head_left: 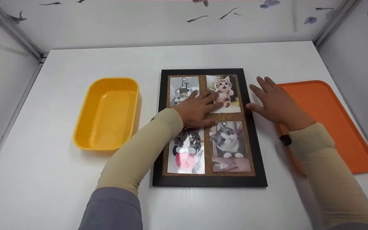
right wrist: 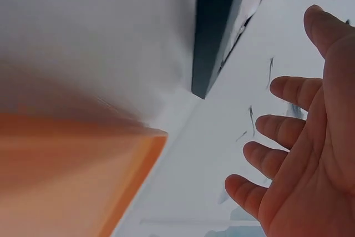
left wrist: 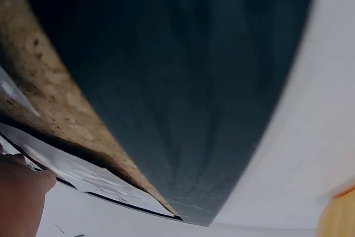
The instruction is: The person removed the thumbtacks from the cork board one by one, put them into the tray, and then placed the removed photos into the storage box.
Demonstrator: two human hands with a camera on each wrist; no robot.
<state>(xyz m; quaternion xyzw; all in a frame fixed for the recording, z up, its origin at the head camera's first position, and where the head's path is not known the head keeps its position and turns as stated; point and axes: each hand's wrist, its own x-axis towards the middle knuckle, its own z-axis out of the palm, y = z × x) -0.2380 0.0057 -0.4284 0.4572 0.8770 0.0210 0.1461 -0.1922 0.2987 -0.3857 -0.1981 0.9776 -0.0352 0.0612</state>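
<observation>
A black-framed cork board (head_left: 209,181) lies on the white table with cat photos pinned to it in two rows. My left hand (head_left: 196,110) rests over the board's middle, fingers spread. It partly covers the upper left photo (head_left: 184,86), and its fingertips overlap the upper right kitten photo (head_left: 227,92). Below it are a glossy photo of a cat with a pink ball (head_left: 186,156) and a grey-and-white cat photo (head_left: 230,147). My right hand (head_left: 278,105) is held with spread fingers beside the frame's right edge, holding nothing; its palm (right wrist: 316,176) shows in the right wrist view.
On the left stands a yellow plastic tub (head_left: 110,118). An orange tray (head_left: 334,127) lies on the right, partly under my right forearm. White panels with painted fish (head_left: 196,19) enclose the table (head_left: 59,179) at the back and sides.
</observation>
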